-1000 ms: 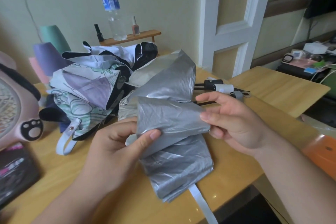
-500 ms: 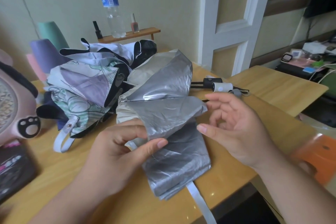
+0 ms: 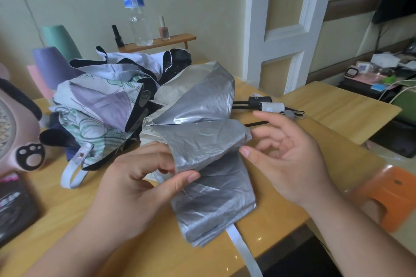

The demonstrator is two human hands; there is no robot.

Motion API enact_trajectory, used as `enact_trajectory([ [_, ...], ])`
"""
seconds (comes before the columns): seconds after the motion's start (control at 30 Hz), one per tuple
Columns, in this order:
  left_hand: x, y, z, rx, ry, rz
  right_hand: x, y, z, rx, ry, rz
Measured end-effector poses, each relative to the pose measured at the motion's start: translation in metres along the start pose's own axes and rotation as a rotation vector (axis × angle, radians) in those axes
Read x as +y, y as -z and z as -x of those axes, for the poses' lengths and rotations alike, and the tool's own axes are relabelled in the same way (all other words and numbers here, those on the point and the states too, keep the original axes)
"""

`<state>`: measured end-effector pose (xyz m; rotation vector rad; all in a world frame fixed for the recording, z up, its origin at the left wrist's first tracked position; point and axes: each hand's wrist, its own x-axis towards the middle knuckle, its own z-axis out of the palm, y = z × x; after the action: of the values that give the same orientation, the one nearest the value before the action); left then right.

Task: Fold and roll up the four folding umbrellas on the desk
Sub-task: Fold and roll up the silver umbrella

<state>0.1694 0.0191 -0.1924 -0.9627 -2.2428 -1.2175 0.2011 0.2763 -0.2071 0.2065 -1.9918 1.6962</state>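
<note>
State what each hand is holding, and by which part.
The left hand pinches the silver umbrella by a folded canopy panel, thumb against fingers. The right hand is open beside it, gripping nothing.

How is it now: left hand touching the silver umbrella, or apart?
Touching. The head view shows the left hand pinching a fold of the silver umbrella between thumb and fingers.

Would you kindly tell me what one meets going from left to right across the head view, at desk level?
Pink fan → patterned umbrella → silver umbrella → right hand → orange stool.
</note>
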Motion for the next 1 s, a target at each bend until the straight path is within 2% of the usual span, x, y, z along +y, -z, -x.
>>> enact_trajectory([
  [0.17, 0.0, 0.0, 0.0, -0.006, -0.032, -0.029, -0.004, -0.001, -0.003, 0.011, -0.025, -0.057],
  [0.3, -0.001, -0.001, 0.001, -0.001, -0.028, -0.025, -0.014, -0.002, -0.013, -0.171, -0.149, -0.231],
  [0.37, -0.001, 0.0, 0.001, 0.006, -0.028, -0.019, -0.018, -0.002, -0.017, -0.199, -0.182, -0.33],
  [0.6, -0.001, 0.002, 0.0, 0.038, -0.044, -0.06, -0.006, 0.011, -0.019, -0.134, -0.235, -0.389],
  [0.77, 0.003, 0.004, -0.001, 0.02, -0.109, -0.029, 0.001, 0.02, -0.008, -0.146, -0.205, -0.295],
  [0.9, 0.008, 0.01, 0.001, 0.046, -0.164, -0.028, 0.002, 0.026, 0.005, -0.263, -0.142, -0.067],
  [1.0, 0.01, 0.012, 0.0, 0.082, -0.168, -0.129, 0.004, 0.025, 0.013, -0.322, -0.155, 0.128],
])
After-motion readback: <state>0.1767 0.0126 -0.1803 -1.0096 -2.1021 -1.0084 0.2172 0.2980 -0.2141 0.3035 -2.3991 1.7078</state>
